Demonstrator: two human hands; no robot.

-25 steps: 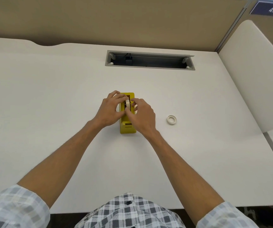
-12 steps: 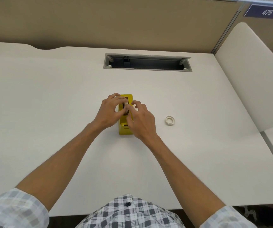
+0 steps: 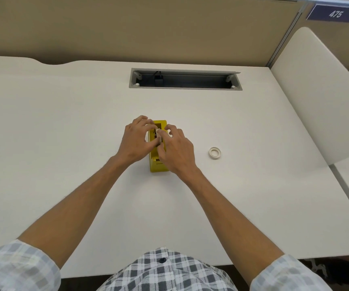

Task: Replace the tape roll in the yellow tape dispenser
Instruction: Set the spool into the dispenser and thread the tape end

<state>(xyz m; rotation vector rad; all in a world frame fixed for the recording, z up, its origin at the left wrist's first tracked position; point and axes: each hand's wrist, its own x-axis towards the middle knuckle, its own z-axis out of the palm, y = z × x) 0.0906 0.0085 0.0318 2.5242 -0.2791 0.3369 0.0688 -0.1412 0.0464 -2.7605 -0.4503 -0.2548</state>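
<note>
The yellow tape dispenser [image 3: 158, 162] stood upright near the middle of the white desk [image 3: 64, 127], its long axis running away from the person, its near end bare and its far end showing past the fingers. Both hands met over its open top. The left hand [image 3: 135, 141] lay against the dispenser's left side, fingers curled over the upper edge and fingertips reaching into the well; the right hand [image 3: 176, 150] came in from the right, thumb and fingers bent down at the same spot. Between the two sets of fingertips a small pale piece showed — the tape roll [image 3: 158, 131], sitting in or just above the well and pinched by both hands, though whether it was fully seated could not be told, since the fingers hid most of it. To the right of the dispenser, well apart from the right hand, a small white ring [image 3: 214, 153] lay flat on the desk. Farther back, a grey cable tray [image 3: 185, 79] was sunk into the desk surface, open, with a dark plug visible inside near its left end. Behind the desk rose a tan partition [image 3: 148, 28] — at its upper right corner a blue plate [image 3: 335, 14] read 475
</note>
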